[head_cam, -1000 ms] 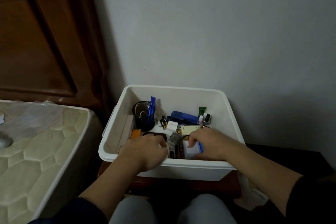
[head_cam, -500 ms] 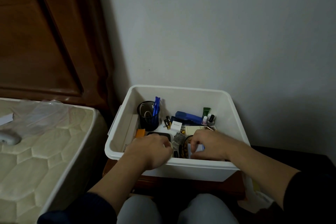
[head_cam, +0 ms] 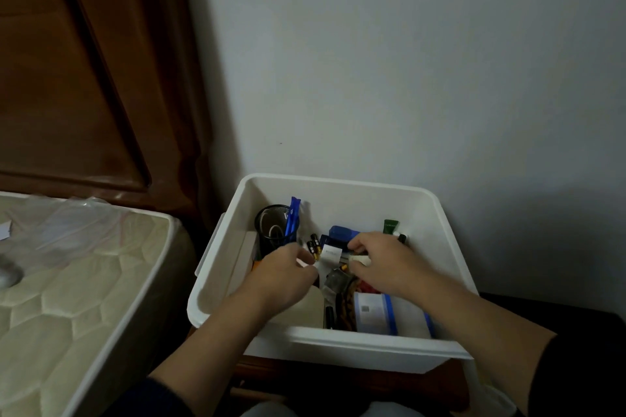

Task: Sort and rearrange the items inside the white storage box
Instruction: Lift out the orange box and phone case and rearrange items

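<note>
White plastic makes up the storage box [head_cam: 338, 347], and it sits in front of you, close to the grey wall [head_cam: 406, 78] and next to the bed mattress [head_cam: 67, 298]. Both of your hands are inside it. Your left hand [head_cam: 281, 276] is near the middle of the box, with its fingers curled in, but you cannot tell if it holds anything. Your right hand [head_cam: 382, 262] is beside it, and its fingers pinch a small pale stick-shaped thing [head_cam: 359, 259]. A black mesh cup [head_cam: 274, 227] stands upright in the far left corner with a blue pen [head_cam: 292, 218] in it. Two little batteries [head_cam: 314, 247] lie just beside the cup. A small white box [head_cam: 331, 253] sits between your hands. A blue case [head_cam: 342, 234] and a green tube [head_cam: 390, 226] are at the back. A white and blue packet [head_cam: 376, 313] lies flat in the near part of the box, under your right wrist.
</note>
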Demonstrator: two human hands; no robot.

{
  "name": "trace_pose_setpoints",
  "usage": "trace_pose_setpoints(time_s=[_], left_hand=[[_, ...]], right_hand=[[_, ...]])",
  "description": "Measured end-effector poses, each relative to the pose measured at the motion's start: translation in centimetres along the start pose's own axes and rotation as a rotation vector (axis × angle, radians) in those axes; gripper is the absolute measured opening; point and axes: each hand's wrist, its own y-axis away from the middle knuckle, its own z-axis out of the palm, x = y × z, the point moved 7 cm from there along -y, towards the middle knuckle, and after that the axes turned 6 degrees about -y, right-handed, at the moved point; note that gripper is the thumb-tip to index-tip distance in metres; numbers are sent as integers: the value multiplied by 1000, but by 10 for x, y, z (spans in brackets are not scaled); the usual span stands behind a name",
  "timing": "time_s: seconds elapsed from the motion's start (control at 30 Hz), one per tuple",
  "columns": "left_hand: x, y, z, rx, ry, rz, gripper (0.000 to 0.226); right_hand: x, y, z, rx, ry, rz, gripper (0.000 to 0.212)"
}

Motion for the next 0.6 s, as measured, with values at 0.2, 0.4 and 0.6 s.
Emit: trace_pose_setpoints(time_s=[0.2,0.4,0.6], left_hand=[[-11,-28,7,-34,-343,-84,25],[-30,-41,33,-212,-440,-195,75],[-29,-35,43,-376,-537,-203,89]], right_hand=[[-14,-44,44,-60,272,20,41],[-17,-66,68,-118,605,30,35],[-14,-72,69,-73,662,54,29]])
